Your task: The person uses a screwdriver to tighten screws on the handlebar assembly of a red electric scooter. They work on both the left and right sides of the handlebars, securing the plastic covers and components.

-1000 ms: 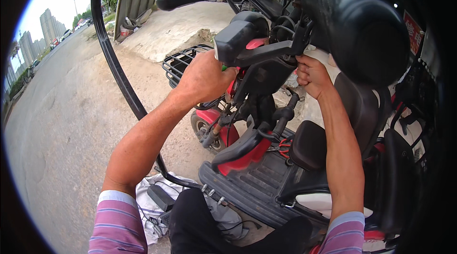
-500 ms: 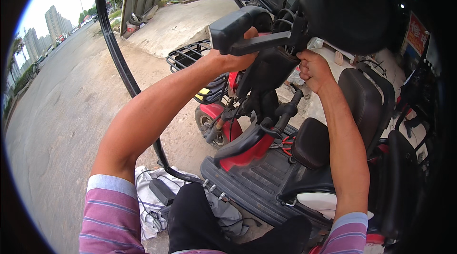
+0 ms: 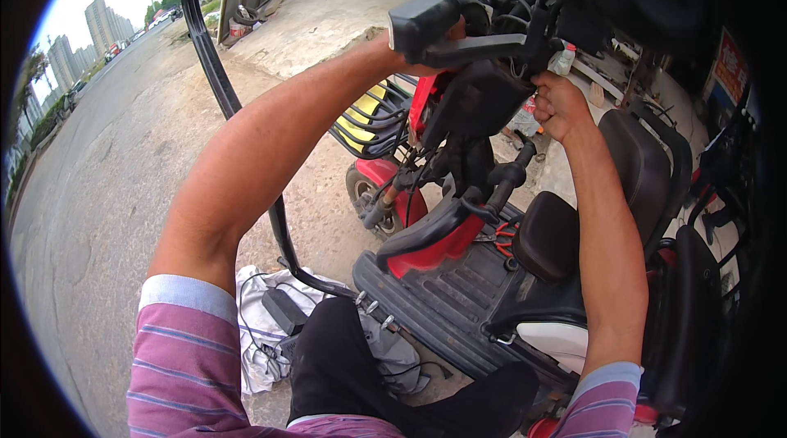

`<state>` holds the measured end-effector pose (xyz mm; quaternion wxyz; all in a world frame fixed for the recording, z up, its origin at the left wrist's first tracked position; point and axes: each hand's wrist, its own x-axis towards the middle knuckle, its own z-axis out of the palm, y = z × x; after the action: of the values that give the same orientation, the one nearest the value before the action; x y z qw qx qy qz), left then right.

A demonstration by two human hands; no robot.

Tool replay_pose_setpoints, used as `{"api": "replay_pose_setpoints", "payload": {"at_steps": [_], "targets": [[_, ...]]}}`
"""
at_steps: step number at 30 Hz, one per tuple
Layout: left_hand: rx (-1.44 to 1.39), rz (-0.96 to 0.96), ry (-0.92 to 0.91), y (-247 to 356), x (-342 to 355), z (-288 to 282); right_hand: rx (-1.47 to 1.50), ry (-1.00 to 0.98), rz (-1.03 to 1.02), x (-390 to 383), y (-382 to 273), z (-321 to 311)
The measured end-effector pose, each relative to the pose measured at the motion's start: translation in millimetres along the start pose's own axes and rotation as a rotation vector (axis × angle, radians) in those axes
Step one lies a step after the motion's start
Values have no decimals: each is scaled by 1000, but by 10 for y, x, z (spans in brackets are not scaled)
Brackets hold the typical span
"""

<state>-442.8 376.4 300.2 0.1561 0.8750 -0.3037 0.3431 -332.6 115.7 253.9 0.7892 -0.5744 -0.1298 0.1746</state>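
A red and black electric three-wheeler stands before me, with a black front panel under its handlebar. My left hand reaches to the panel's upper left side, behind a black boxy housing and the black arm attached to it. Most of its fingers are hidden there. At the panel's upper right edge, my right hand is closed, fingers curled with the tips against the edge. Whatever it pinches is too small or covered. Thin wires show between the arm and panel.
A black frame post curves down on the left. Red-handled pliers lie on the footboard by the dark seat. A white sack with a black adapter and cables lies beside my knee. A yellow item sits in the front basket.
My view has shifted, so the vehicle sits further right and the front basket shows more of its yellow item. Both hands stay at the panel; the right one remains closed at its edge.
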Motion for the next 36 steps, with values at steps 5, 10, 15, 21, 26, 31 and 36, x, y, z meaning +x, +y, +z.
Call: {"api": "replay_pose_setpoints", "payload": {"at_steps": [5,10,15,21,26,31,36], "targets": [[183,197,174,-281,98,201,46,-14,15,30,24,32],[488,239,203,-144,58,284,98,-23,-27,50,89,15],[563,21,-134,141,207,145,122,-53,-35,87,85,-66],[451,-171,-264,107,287,-43,182,-87,-31,120,125,-51],[371,-188,-142,110,198,-29,127,-125,-40,125,121,-71],[355,-198,-50,206,118,57,85,-78,-36,170,93,-135],[420,-120,-67,85,148,51,-135,-200,-36,87,-28,-145]]}}
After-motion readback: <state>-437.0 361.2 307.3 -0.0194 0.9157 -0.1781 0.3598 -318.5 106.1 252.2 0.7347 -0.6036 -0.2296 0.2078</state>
